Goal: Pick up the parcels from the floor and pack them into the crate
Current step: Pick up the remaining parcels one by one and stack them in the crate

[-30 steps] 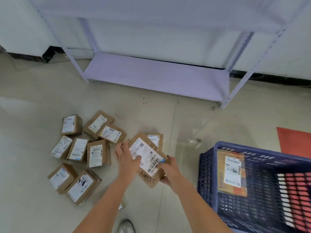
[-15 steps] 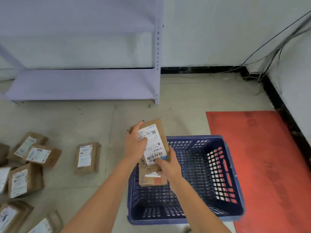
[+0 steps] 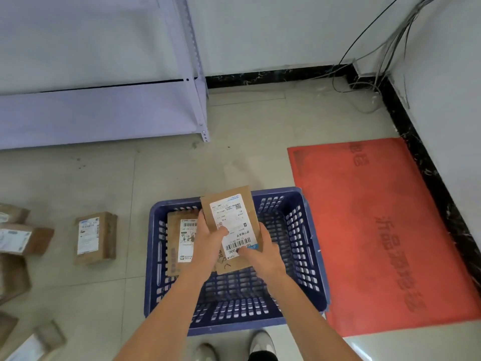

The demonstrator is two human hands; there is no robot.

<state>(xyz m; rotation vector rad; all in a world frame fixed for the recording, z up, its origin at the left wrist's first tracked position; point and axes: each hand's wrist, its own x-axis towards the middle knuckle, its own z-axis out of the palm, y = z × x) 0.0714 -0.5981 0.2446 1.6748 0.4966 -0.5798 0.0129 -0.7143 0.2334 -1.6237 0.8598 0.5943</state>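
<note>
Head view: placing step is in hand. A brown parcel (image 3: pixel 231 225) is held over the blue crate (image 3: pixel 307 246), label up, tilted, clamped between both hands: left hand (image 3: pixel 210 243) gripping its left edge with thumb on the label, right hand (image 3: pixel 263 252) pinching the near-right corner. One parcel (image 3: pixel 182 241) is already stood against the crate's left wall. Next move is judged to call for lowering the held parcel beside it and releasing; room is ample. Loose parcels are left on the floor (image 3: pixel 104 178) at left, the nearest one (image 3: pixel 95 237) just beside the crate; the others are cut off by the frame edge, so no count is given. Label text is not legible. The held parcel's underside and fingers beneath it are hidden.
</note>
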